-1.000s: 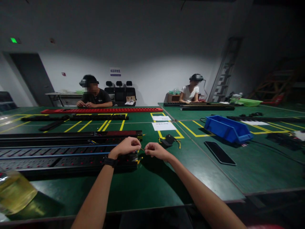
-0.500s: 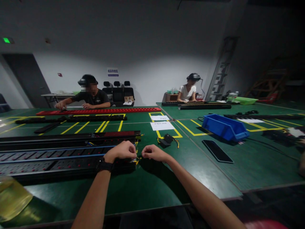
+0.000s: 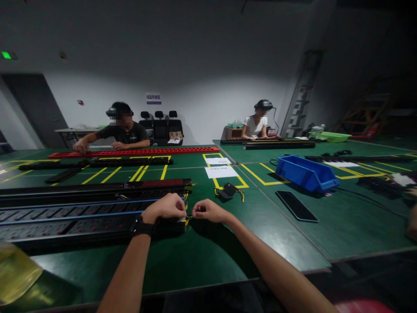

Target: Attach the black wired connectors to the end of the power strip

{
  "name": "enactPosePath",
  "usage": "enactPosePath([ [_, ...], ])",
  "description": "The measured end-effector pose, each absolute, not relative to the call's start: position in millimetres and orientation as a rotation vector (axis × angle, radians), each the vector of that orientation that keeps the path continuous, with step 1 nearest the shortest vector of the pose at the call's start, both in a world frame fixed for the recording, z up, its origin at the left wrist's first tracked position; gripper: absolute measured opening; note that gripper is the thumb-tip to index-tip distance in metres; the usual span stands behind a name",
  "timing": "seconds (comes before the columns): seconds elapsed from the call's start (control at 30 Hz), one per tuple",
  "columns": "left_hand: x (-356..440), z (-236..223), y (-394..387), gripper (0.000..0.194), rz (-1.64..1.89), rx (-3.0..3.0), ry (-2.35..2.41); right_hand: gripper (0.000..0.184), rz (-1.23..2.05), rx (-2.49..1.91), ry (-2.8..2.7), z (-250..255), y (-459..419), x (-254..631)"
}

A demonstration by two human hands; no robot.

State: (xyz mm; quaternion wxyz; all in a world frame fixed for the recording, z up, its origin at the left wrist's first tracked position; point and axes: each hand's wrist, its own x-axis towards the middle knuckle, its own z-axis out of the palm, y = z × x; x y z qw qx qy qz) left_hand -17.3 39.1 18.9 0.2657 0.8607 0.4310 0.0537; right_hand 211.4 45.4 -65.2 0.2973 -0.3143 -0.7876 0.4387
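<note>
My left hand [image 3: 168, 206], a dark watch on its wrist, is closed in a pinch at the right end of a long black socket strip [image 3: 107, 224]. Just right of it, my right hand [image 3: 208, 210] also pinches with thumb and forefinger. Between the fingertips runs a short yellow wire [image 3: 188, 218] from the strip's end, and both hands appear to grip it. The exact contact is too small to make out. Beyond my right hand lies a small black part [image 3: 228, 191] with yellow wire ends.
A phone [image 3: 296, 206] and a blue bin [image 3: 306, 173] lie to the right, paper sheets [image 3: 221, 171] ahead. A yellowish container [image 3: 16, 274] stands at the near left. Across the table, two people work by a red rail [image 3: 137, 152] and dark strips [image 3: 278, 145].
My right hand has shifted very slightly left, toward my left hand. Both pinches remain at the wire. Across the table, the left person's hand has moved a little left.
</note>
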Motion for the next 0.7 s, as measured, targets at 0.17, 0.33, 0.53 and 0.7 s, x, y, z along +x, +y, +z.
enactPosePath([
  [0.17, -18.1, 17.4, 39.8, 0.024, 0.128, 2.337, 1.169, 0.025, 1.067, -0.853, -2.151, -70.6, 46.0, 209.2],
  [0.33, -14.8, 14.7, 39.4, 0.024, 0.123, 2.359, 1.158, 0.019, 0.959, -0.86, -2.169, -75.4, 44.7, 206.1],
  [0.53, 1.7, 17.5, 29.7, 0.025, 0.137, 2.452, 1.155, 0.016, 0.866, -0.89, -2.179, -78.8, 43.5, 204.9],
  [0.7, 5.9, 17.0, 27.5, 0.02, 0.163, 2.437, 1.164, 0.013, 0.855, -0.909, -2.161, -80.9, 45.7, 205.7],
])
